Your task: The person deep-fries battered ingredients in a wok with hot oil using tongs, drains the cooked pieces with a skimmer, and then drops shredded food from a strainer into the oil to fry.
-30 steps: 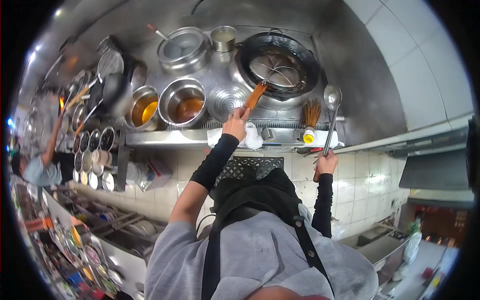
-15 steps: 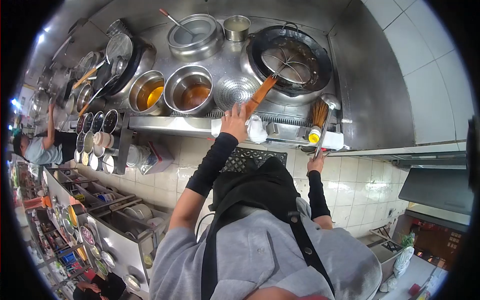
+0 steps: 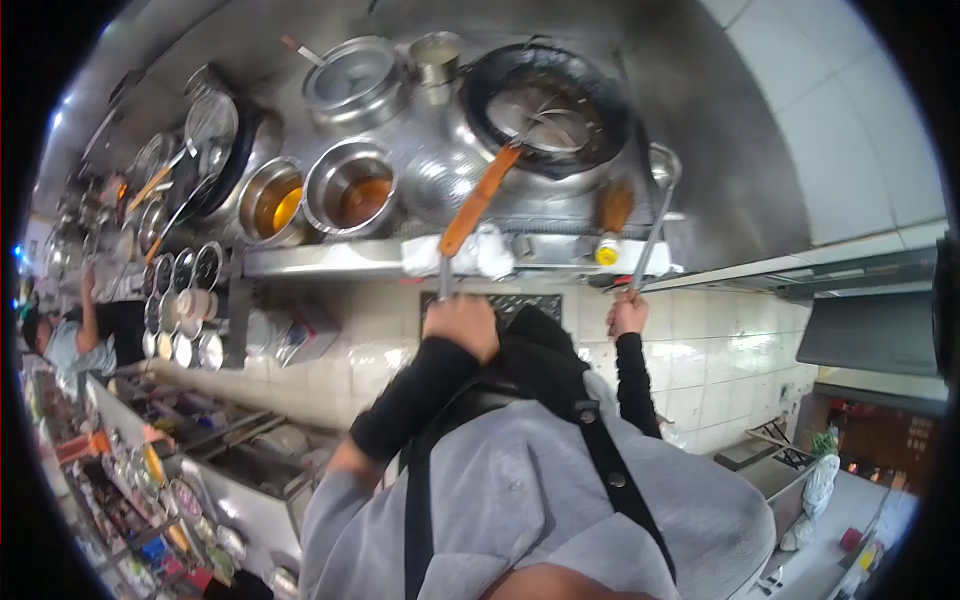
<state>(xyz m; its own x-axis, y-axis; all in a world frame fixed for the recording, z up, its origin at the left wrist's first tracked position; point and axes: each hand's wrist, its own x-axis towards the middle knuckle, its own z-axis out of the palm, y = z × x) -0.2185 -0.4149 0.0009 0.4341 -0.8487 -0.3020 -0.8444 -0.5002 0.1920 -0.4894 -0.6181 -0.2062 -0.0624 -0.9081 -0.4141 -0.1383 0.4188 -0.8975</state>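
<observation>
My left hand (image 3: 460,325) is in a fist around the lower end of a short grey metal bar (image 3: 446,276) below the counter edge. Just above it, the wooden handle (image 3: 480,200) of a wire strainer slants over the counter, with the wire head (image 3: 555,130) in the black wok (image 3: 600,105) of dark liquid. Whether bar and handle join is unclear. My right hand (image 3: 627,313) grips the long-handled ladle (image 3: 655,225) near its end, the bowl up beside the wok. Between wok and counter edge lie a bristle brush (image 3: 617,205) and a yellow-capped bottle (image 3: 607,250).
Two steel pots (image 3: 350,190) (image 3: 270,205) hold orange and brown liquids. Behind them stand a wide pot (image 3: 357,78) and a small one (image 3: 436,60). White cloths (image 3: 480,252) lie on the counter edge. A co-worker (image 3: 80,340) is at far left, beside stacked bowls (image 3: 190,305).
My left hand has left the strainer's wooden handle and moved down, closing on the metal bar. The handle's near end now reaches over the counter edge. My right hand still holds the ladle.
</observation>
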